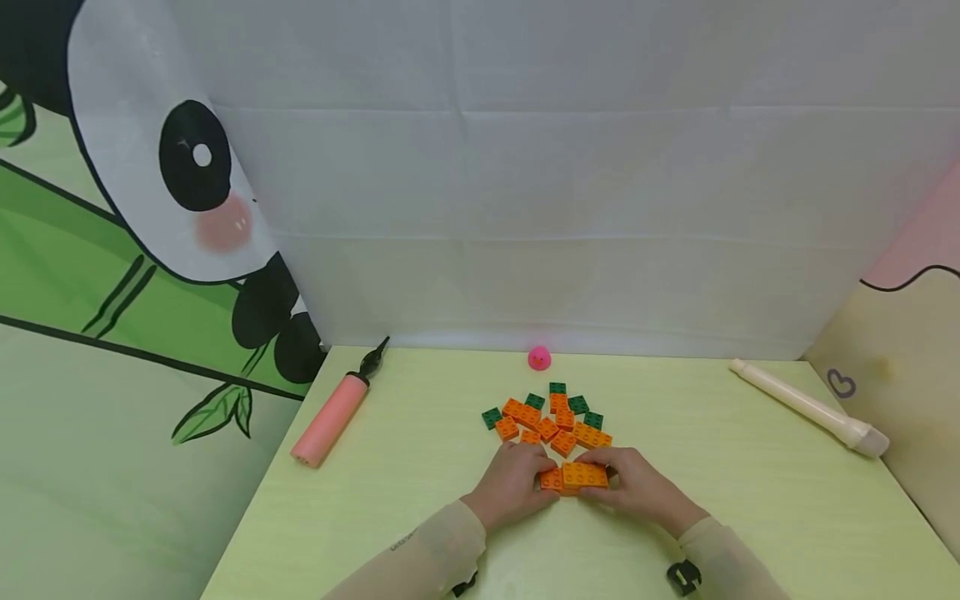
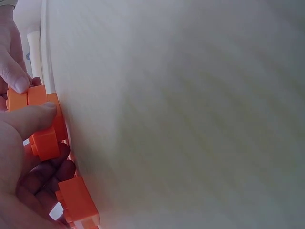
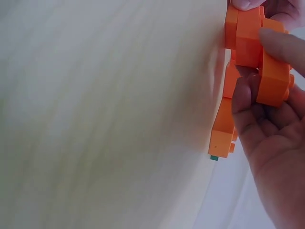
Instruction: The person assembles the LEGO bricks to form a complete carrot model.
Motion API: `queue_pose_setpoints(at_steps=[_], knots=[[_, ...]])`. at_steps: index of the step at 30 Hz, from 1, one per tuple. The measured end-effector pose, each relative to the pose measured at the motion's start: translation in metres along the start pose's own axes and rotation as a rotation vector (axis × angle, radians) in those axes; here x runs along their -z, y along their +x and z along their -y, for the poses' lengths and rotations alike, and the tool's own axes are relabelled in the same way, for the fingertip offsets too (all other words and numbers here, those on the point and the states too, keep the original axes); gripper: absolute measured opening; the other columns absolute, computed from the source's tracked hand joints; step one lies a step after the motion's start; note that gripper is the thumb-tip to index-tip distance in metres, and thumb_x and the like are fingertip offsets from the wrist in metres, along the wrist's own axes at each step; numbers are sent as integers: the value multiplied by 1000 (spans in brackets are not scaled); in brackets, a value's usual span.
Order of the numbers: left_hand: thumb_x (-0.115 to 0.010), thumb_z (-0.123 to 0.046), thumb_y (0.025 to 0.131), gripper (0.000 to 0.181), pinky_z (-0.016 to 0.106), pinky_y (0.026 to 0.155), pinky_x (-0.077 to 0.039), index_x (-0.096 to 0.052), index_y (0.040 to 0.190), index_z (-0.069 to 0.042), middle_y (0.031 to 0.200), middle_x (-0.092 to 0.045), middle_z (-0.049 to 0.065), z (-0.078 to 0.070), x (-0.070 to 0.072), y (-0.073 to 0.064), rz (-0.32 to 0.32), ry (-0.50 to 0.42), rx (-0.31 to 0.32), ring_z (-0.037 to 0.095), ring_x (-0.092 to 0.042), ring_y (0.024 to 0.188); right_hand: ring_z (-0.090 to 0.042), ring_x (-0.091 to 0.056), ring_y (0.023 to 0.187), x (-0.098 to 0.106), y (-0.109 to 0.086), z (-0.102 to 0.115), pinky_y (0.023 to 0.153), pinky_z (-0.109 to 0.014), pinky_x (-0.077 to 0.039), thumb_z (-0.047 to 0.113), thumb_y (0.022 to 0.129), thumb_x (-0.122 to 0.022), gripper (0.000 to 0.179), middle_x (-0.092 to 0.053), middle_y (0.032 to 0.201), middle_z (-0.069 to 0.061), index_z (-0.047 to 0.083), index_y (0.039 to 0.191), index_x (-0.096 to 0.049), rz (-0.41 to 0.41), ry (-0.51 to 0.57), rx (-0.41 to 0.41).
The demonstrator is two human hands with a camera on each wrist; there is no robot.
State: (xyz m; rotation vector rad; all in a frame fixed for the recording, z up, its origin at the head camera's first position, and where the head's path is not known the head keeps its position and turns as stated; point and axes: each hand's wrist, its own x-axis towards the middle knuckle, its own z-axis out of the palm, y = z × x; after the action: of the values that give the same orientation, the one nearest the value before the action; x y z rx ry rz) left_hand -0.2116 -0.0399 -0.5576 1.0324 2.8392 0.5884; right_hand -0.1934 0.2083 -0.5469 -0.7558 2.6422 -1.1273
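Note:
Several orange toy building bricks [image 1: 585, 473] are joined in a small stack near the table's front, held between both hands. My left hand [image 1: 512, 485] grips the stack's left end, its thumb along the near side. At the other end, my right hand [image 1: 636, 483] pinches a long orange brick [image 3: 272, 81] on top. In the left wrist view, the left thumb presses on the joined bricks [image 2: 46, 144]. Just beyond the hands lie loose orange bricks [image 1: 522, 414] and small green bricks [image 1: 557, 388]. One loose orange brick [image 2: 78, 201] is close beside the left fingers.
A pink hand pump [image 1: 330, 423] with a black nozzle lies at the table's left edge. Near the back wall sits a small pink ball [image 1: 539, 358]. A cream-coloured tube [image 1: 806, 407] lies slanted on the right. Printed cloth [image 1: 525, 183] closes off the back and sides.

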Motion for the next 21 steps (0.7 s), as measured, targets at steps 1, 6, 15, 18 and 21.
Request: queue_pose_setpoints(at_steps=[1,6,15,18,21], knots=[[-84,-38,90,35,37,97,-43,-80,117,-16,100,-70,-13,0,0,0,-2,1,-2,7,-61,97,-7,-58,89,0,0,1,82,-29,-52,30,92,-83,32,-71,107,12,14,118,-75,-2,-11,-2],[-84,-37,90,35,38,99,-43,-80,117,-15,100,-69,-13,-1,1,0,-5,-6,-2,8,-61,98,-7,-60,89,0,2,6,85,-32,-52,31,91,-84,34,-75,111,7,12,119,-78,-3,-76,-25],[-84,-36,89,35,39,100,-43,-79,117,-14,100,-69,-12,-4,4,-2,6,-14,8,9,-61,98,-12,-60,92,2,5,17,88,-40,-53,31,87,-87,41,-77,115,-4,6,119,-79,16,-100,-122],[-84,-36,89,35,38,98,-44,-80,117,-15,101,-69,-12,-3,4,-2,6,-14,3,8,-61,98,-12,-61,93,1,6,18,88,-40,-53,30,86,-88,41,-77,113,-4,6,118,-79,11,-98,-128],[-84,-36,89,34,38,98,-44,-80,117,-15,100,-69,-12,-3,3,-1,3,-12,-1,8,-61,97,-12,-62,94,-1,5,17,89,-42,-54,30,86,-88,41,-77,113,-4,6,118,-79,-1,-94,-132]])
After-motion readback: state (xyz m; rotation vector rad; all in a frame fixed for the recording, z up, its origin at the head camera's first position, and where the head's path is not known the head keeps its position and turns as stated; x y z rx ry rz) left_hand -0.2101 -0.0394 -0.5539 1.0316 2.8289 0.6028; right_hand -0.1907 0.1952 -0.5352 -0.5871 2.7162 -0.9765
